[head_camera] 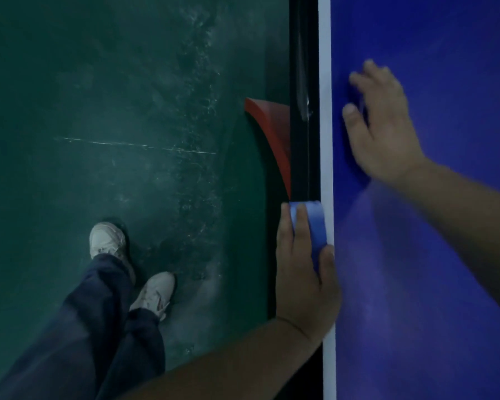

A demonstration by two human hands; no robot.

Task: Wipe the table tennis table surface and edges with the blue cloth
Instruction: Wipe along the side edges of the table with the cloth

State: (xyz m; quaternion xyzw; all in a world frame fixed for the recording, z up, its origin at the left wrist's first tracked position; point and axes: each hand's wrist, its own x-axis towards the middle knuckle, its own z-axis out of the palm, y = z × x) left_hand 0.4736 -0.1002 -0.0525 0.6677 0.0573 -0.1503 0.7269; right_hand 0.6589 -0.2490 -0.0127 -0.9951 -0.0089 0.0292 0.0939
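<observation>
Two hands, one cloth, at the table edge.
Left hand (303, 272) clamps folded blue cloth (312, 226) on blue table tennis table (445, 255) white-lined side edge; right hand (384, 125) fingers spread flat, seemingly empty, image blurred.

blue table (430, 39) | white edge line (325, 111) | right hand (384, 122) flat on top, possibly blurred

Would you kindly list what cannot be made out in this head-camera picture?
- Most of the blue cloth: covered by the left hand clamped over the table edge.
- Right hand: motion-blurred; whether anything lies under it is unclear.
- Table top: cut off at the frame edges.
- Red part below: mostly hidden by the table.
</observation>
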